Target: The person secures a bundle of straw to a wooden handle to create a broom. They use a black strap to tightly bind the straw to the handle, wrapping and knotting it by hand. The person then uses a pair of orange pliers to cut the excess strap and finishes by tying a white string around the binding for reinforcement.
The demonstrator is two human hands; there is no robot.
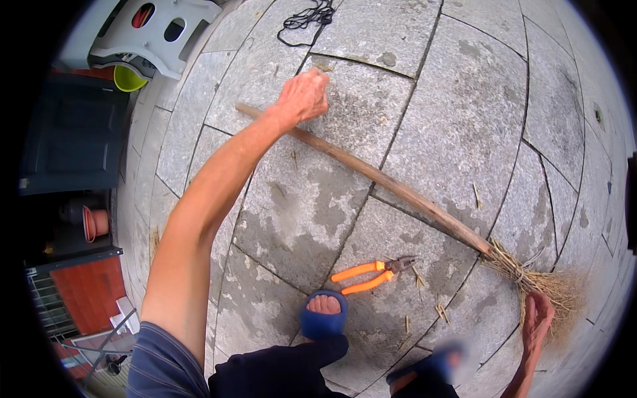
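Note:
A twig broom lies slantwise across the paving, its wooden handle (398, 189) running from upper left to lower right. At its lower right end is the bundle of dry straw-like twigs (531, 272), partly blurred, with a thin tie round it. My left hand (305, 96) is closed in a fist just above the handle's upper end; whatever its fingers hold is hidden. The handle passes beneath that wrist. Against the near side of the twigs my right hand (537, 315) has its fingers curled round their edge. Orange-handled pliers (371, 274) lie open on the stone, below the handle.
Blue slippers (324, 313) are on my feet near the pliers. A tangled black cord (312, 20) lies at the top. To the left stand a grey plastic piece (149, 40), a lime-green bowl (128, 78), a dark cabinet (73, 132) and a pink pot (96, 223). Straw bits dot the paving.

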